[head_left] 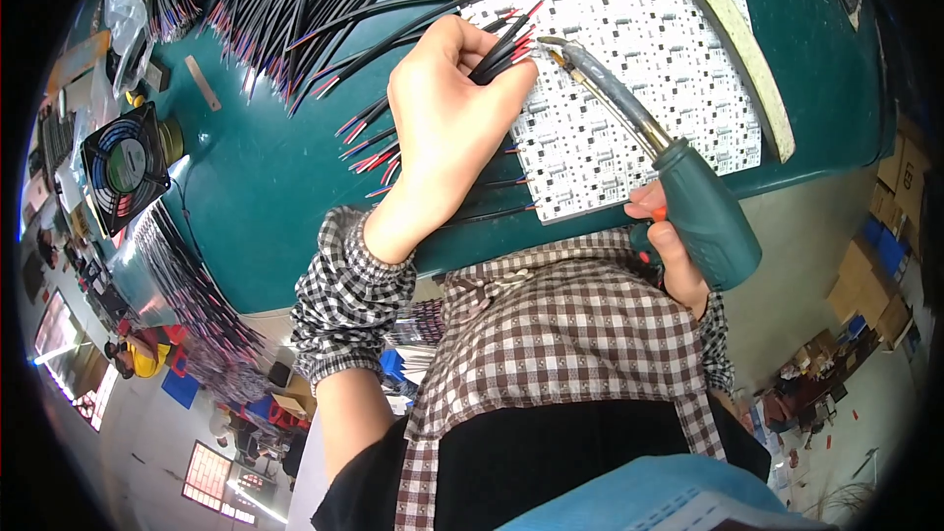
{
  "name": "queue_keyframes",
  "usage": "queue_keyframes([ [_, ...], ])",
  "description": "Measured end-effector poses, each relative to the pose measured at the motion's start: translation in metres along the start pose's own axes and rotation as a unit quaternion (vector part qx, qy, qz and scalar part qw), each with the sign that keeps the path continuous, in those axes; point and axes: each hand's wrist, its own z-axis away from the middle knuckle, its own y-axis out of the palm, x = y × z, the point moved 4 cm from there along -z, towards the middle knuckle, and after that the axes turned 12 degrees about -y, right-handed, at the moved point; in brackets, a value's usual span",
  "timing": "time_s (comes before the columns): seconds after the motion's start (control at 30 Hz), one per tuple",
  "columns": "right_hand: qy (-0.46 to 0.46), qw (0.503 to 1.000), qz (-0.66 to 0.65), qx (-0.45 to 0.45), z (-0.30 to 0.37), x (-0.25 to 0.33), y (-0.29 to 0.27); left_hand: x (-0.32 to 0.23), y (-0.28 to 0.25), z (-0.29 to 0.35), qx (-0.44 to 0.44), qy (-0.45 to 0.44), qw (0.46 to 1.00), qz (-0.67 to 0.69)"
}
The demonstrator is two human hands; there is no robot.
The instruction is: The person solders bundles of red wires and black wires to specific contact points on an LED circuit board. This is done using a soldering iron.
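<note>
My left hand (442, 113) is closed around a small bunch of black-sheathed wires (504, 51), whose red and black ends point up and to the right. My right hand (680, 261) grips a green soldering gun (710, 211) by its handle, with a finger by the red trigger. The gun's long tip reaches up-left, close to the wire ends; whether they touch, I cannot tell. Beneath both lies a white circuit board panel (639, 162) covered in small repeated parts. More black wires (369, 138) lie under and beside my left wrist, some reaching onto the panel's left edge.
A large heap of black wires (295, 10) spreads over the green table (256, 216) at the far left. A pale curved strip (739, 54) rests along the panel's right side. A small fan (126, 172) stands at the left edge, with another wire bundle (192, 270) below it.
</note>
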Motion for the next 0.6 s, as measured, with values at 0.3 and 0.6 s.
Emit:
queue_keyframes([
  [0.3,0.012,1.000,0.003,-0.008,-0.0047,-0.0053,-0.0040,0.0001,0.0061,-0.0065,0.013,-0.008,1.000,-0.002],
  [0.6,0.030,0.999,0.003,-0.011,-0.0053,-0.0092,-0.0007,0.0010,0.0034,-0.0093,0.019,-0.009,1.000,-0.013],
])
